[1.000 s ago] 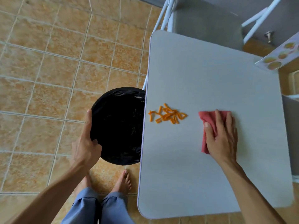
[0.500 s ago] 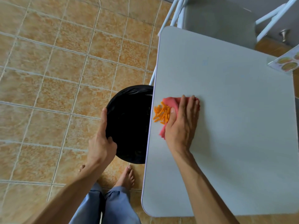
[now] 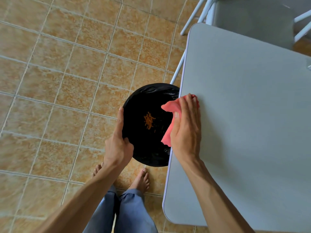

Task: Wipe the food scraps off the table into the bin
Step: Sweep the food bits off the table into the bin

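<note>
Gripping the bin [image 3: 134, 145] by its rim at about 8 o'clock, the left hand [image 3: 117, 145] is curling closed over the edge, thumb inside on the black liner, fingers running up the outer wall toward 10 o'clock. I am reading the right hand [image 3: 186, 125] as mostly flat and extended, palm down, pressing the pink cloth [image 3: 170, 108] at the left edge of the table [image 3: 244, 115]; the fingers are pointing to 12 o'clock. The cloth is overhanging the edge, its loose folds drooping over the bin mouth at roughly 3 o'clock on the rim.

The food scraps [image 3: 149, 121] are lying inside the bin, near the centre of the liner, as one small orange heap of thin strips. Its long axis is running roughly 12 to 6 o'clock, leaning slightly toward 1; individual strips are too small to orient. I am seeing no orange pieces on the visible tabletop.

Judgement: the sweep is at its end. To finish well, I am advising keeping the bin rim tucked under the table edge, carrying the cloth fully past the edge, and shaking it over the opening so clinging bits are dropping in, not onto the tiled floor [image 3: 58, 81]. Whether any scraps are clinging under the cloth, I cannot tell.
</note>
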`<state>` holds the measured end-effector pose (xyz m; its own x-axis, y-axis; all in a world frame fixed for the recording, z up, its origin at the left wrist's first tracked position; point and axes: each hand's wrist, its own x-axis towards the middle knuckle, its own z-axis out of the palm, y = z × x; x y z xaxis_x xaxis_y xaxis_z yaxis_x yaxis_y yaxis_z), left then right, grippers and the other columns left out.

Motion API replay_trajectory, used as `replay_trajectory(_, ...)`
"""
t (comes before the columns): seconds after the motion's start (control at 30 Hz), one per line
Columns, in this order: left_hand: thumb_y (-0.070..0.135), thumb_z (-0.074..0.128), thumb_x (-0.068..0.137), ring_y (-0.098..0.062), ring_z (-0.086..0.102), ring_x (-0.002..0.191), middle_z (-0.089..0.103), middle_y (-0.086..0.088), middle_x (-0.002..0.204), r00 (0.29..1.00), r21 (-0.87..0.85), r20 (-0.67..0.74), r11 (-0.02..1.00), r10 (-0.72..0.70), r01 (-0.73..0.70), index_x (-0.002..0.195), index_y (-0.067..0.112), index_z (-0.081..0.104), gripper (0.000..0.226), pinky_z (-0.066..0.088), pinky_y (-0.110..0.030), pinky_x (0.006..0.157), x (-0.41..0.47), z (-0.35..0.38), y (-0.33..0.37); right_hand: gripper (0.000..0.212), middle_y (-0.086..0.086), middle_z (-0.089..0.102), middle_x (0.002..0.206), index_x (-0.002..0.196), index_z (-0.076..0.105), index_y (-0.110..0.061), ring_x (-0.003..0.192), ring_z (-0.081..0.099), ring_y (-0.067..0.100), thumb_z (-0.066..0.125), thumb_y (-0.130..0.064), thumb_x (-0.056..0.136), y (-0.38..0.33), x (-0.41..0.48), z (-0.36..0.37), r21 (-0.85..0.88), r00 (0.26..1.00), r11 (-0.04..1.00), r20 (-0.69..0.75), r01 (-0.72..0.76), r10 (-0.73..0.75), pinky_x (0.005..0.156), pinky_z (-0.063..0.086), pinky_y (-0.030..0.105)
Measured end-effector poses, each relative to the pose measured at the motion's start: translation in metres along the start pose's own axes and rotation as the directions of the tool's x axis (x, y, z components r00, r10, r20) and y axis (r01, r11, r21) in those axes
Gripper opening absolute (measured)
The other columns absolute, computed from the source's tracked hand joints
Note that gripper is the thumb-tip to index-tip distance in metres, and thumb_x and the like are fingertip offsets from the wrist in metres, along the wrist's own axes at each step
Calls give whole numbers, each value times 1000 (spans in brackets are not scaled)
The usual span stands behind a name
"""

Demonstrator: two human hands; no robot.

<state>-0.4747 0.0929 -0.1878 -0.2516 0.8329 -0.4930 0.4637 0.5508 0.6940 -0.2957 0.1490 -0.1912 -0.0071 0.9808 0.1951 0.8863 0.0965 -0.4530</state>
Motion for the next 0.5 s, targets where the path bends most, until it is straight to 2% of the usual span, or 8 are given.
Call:
replay_trajectory(0.07,-6,43,84,-27,57,60,62,-11,87,1000,-4,7,1000,3,-3,153,47,-4,99,40,-28,46,0,-4,-2,44,15,38,160,149,44,0,154,25,30,36,-16,109,10,1,-5,-11,999,999,11,-30,30,127,21,46)
replay_trajectory(0.13,-6,43,84,-20,53,62,68,-21,104,1000,-8,5,1000,1,-1,153,47,-3,98,41,-24,50,0,-8,-4,44,15,37,161,150,43,-1,154,24,28,39,-12,107,20,2,-10,-43,997,996,12,-74,75,127,20,46)
replay_trajectory(0.2,-6,44,85,-13,49,61,69,-21,111,1000,-8,1,1000,-10,10,154,45,-1,97,39,-23,49,0,-12,-6,45,14,36,162,150,44,-5,154,26,28,38,-18,107,27,4,-17,-85,991,988,-5,-131,131,127,21,47)
replay_trajectory(0.3,-6,44,85,-11,50,60,68,-19,106,1000,-17,-2,999,-29,29,153,47,-2,98,39,-26,55,0,-16,-11,51,11,34,164,151,44,-14,154,25,28,36,-34,105,39,8,-33,-207,972,950,-16,-233,235,122,23,54)
replay_trajectory(0.4,-6,44,85,-9,52,58,59,-4,90,999,-16,-8,999,-34,34,153,48,-2,97,36,-24,46,0,-25,-16,64,11,29,166,154,39,-18,156,19,31,30,-52,101,50,10,-46,-383,958,888,28,-254,286,119,19,63)
replay_trajectory(0.5,-6,43,85,-19,58,61,61,-10,91,999,-20,-2,999,-35,35,152,49,-2,98,43,-30,46,0,-37,-21,70,12,19,168,158,32,-18,157,9,30,28,-56,99,50,16,-53,-418,921,849,68,-322,383,119,14,67)
